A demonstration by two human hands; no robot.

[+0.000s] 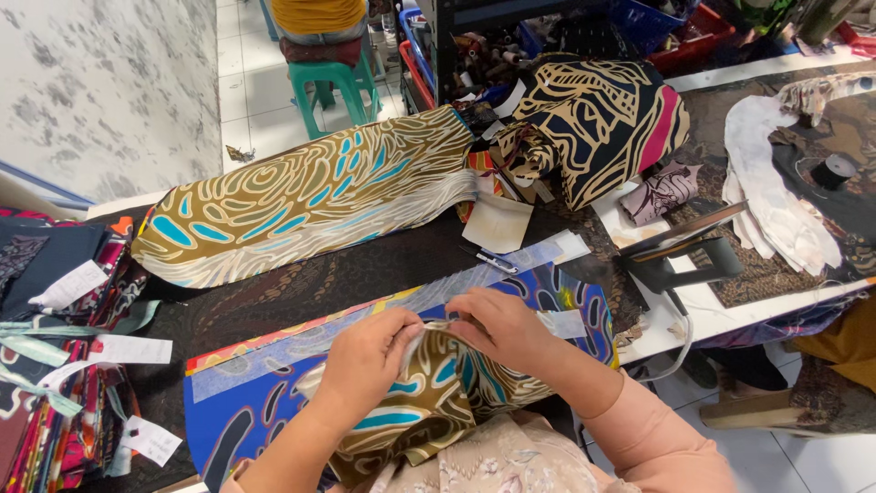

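Observation:
My left hand point(365, 361) and my right hand point(500, 327) pinch the top edge of an olive, white and blue patterned fabric piece point(429, 402) bunched in front of me. The fingers meet at one spot on its edge. The piece lies over a blue and black patterned fabric panel point(255, 402) with a pale strip along its top edge, spread on the dark work table point(301, 278). Small snips point(486, 259) lie just beyond my hands.
A long olive and blue patterned fabric bundle point(301, 196) lies across the table. A black, tan and pink fabric roll point(598, 119) sits behind. Folded fabrics with paper tags point(55, 365) stack at left. White fabric pieces point(776, 201) and a black thread spool point(832, 170) lie right. A green stool point(333, 82) stands behind.

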